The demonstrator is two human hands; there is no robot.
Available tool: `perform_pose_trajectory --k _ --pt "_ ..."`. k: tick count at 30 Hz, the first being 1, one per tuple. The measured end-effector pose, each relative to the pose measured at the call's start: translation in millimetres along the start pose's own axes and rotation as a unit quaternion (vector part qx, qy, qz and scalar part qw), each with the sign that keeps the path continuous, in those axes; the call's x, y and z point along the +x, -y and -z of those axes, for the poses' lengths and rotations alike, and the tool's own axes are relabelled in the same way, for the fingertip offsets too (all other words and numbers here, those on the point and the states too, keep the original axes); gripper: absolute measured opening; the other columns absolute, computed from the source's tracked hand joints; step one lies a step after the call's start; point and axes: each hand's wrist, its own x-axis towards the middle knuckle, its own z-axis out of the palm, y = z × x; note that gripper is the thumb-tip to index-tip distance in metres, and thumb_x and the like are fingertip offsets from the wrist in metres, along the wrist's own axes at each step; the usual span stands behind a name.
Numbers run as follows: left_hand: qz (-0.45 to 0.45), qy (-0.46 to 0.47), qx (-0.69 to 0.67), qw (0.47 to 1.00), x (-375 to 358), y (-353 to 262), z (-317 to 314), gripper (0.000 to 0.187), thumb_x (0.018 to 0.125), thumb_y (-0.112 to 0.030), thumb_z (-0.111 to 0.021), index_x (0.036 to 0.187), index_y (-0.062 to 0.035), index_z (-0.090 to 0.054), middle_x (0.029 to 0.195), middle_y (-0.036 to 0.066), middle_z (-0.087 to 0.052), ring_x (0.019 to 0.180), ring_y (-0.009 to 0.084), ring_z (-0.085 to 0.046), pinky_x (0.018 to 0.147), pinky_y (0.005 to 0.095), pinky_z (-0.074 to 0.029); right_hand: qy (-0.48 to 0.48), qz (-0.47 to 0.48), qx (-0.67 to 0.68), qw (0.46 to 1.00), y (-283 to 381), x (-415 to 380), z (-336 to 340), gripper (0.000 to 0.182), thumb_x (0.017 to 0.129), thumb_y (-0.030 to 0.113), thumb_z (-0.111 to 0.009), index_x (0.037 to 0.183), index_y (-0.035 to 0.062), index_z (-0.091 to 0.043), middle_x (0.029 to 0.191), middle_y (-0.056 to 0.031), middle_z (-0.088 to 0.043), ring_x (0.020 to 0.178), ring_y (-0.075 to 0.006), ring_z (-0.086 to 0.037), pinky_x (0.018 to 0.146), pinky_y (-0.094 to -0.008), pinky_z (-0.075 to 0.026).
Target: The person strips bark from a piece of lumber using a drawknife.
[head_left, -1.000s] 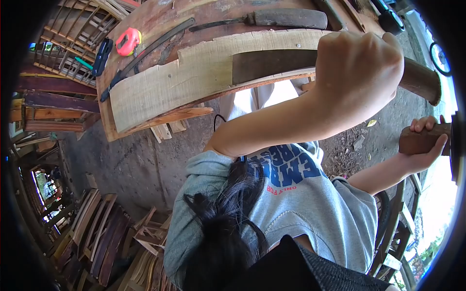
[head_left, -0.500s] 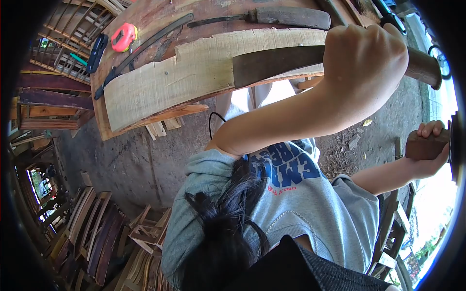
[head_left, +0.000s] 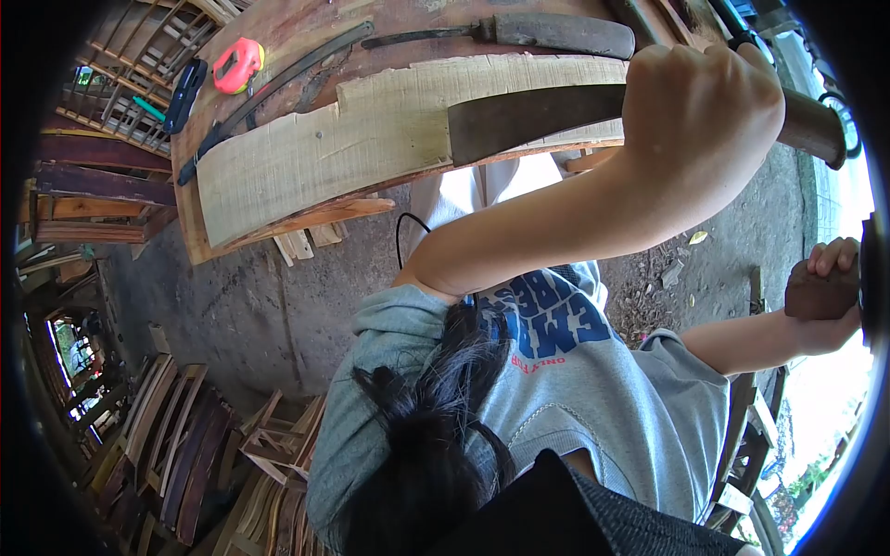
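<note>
My left hand (head_left: 705,139) is closed in a fist around the handle of a machete (head_left: 528,120), whose wide dark blade points left across the pale wooden board (head_left: 306,148). The handle's end sticks out to the right of the fist. At the far right, my right hand (head_left: 834,278) grips a brown block (head_left: 820,292) of a material I cannot make out. That hand is partly cut off by the dark edge of the view, well apart from the machete. Just beyond the board lies a tool with a thick wooden handle (head_left: 561,35) and a narrow dark blade.
On the wooden table (head_left: 190,218) are a red tape measure (head_left: 238,65), a curved dark metal bar (head_left: 297,79) and a dark blue object (head_left: 185,95). Stacked curved wooden pieces (head_left: 185,463) stand on the concrete floor (head_left: 232,343) at lower left.
My right hand and the brown block have shifted slightly right and down. My left hand and the machete keep nearly the same place on the board.
</note>
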Motion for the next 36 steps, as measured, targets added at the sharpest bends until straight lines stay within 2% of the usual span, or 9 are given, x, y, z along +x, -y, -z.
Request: perform_pose_trajectory --k 2,4,14,19,23,26,29,32,36 --pt "-0.005 0.002 0.004 1.000 -1.0 -0.9 -0.1 0.016 0.053 -0.009 -0.065 0.051 -0.0035 -0.049 0.039 0.003 -0.043 0.036 0.0096 -0.047 0.031 0.0243 -0.032 -0.008 -0.002 0.004 1.000 -1.2 0.2 10.8 0.038 0.088 0.040 -0.037 0.106 0.0074 -0.044 0.065 -0.0066 -0.053 0.041 -0.0143 -0.050 0.033 -0.0227 -0.042" --pt "-0.010 0.004 0.009 1.000 -1.4 -1.2 -0.3 0.016 0.053 -0.009 -0.064 0.051 -0.0038 -0.049 0.039 0.003 -0.043 0.036 0.0089 -0.045 0.031 0.0237 -0.030 0.099 -0.048 0.086 0.990 -2.2 1.2 39.6 0.034 0.082 0.028 -0.033 0.099 0.0014 -0.046 0.079 -0.0087 -0.038 0.068 -0.0147 -0.039 0.062 -0.0266 -0.032" --pt "-0.015 0.010 0.024 1.000 -2.1 -1.7 -4.2 0.017 0.053 -0.009 -0.064 0.049 -0.0048 -0.048 0.038 0.002 -0.041 0.035 0.0070 -0.042 0.030 0.0227 -0.027 0.153 -0.067 0.050 0.985 -9.5 4.2 63.2 0.033 0.080 0.028 -0.033 0.095 0.0012 -0.046 0.080 -0.0089 -0.038 0.070 -0.0147 -0.038 0.061 -0.0271 -0.031" --pt "-0.010 0.001 0.015 1.000 -0.6 0.4 -4.5 0.017 0.054 -0.010 -0.064 0.049 -0.0052 -0.048 0.038 0.002 -0.042 0.035 0.0076 -0.043 0.030 0.0231 -0.028 0.074 -0.043 0.049 0.995 -6.0 0.1 53.2 0.036 0.079 0.031 -0.035 0.094 0.0009 -0.046 0.080 -0.0090 -0.037 0.069 -0.0152 -0.038 0.062 -0.0276 -0.031" --pt "-0.001 0.016 0.016 1.000 -1.6 -0.9 -2.4 0.017 0.054 -0.011 -0.064 0.050 -0.0050 -0.049 0.038 0.003 -0.043 0.036 0.0090 -0.046 0.030 0.0240 -0.029 0.095 -0.062 0.107 0.988 -2.2 6.5 59.4 0.037 0.079 0.032 -0.034 0.094 0.0005 -0.047 0.080 -0.0090 -0.037 0.069 -0.0160 -0.038 0.062 -0.0270 -0.033" --pt "0.004 0.013 0.007 1.000 -2.0 -1.9 -3.9 0.016 0.054 -0.011 -0.064 0.050 -0.0045 -0.050 0.039 0.003 -0.044 0.036 0.0100 -0.047 0.031 0.0243 -0.031 0.135 -0.008 0.074 0.988 -3.8 7.1 48.8 0.036 0.081 0.029 -0.034 0.100 0.0002 -0.044 0.081 -0.0093 -0.036 0.071 -0.0162 -0.038 0.064 -0.0246 -0.035" --pt "0.004 0.015 0.006 1.000 -2.5 -1.3 -2.8 0.016 0.054 -0.011 -0.065 0.051 -0.0040 -0.051 0.040 0.003 -0.045 0.038 0.0107 -0.049 0.032 0.0246 -0.032 0.199 -0.072 0.102 0.972 -5.4 4.7 38.5 0.040 0.084 0.029 -0.036 0.111 -0.0017 -0.039 0.079 -0.0090 -0.038 0.067 -0.0141 -0.040 0.060 -0.0211 -0.037" --pt "-0.003 0.024 0.011 1.000 -3.2 -0.6 -2.2 0.015 0.053 -0.011 -0.065 0.052 -0.0040 -0.051 0.041 0.003 -0.045 0.040 0.0110 -0.050 0.033 0.0249 -0.033 0.277 -0.143 -0.123 0.942 -5.0 -4.3 14.8 0.054 0.087 0.034 -0.041 0.120 -0.0067 -0.029 0.075 -0.0073 -0.041 0.051 -0.0098 -0.043 0.048 -0.0184 -0.037" --pt "0.001 0.018 0.016 1.000 -3.5 -1.0 -3.2 0.015 0.052 -0.012 -0.065 0.052 -0.0043 -0.052 0.041 0.002 -0.044 0.040 0.0108 -0.050 0.033 0.0252 -0.032 0.269 -0.122 -0.115 0.948 -5.9 -4.8 11.2 0.052 0.087 0.033 -0.041 0.120 -0.0059 -0.029 0.073 -0.0072 -0.041 0.051 -0.0080 -0.044 0.047 -0.0173 -0.036"
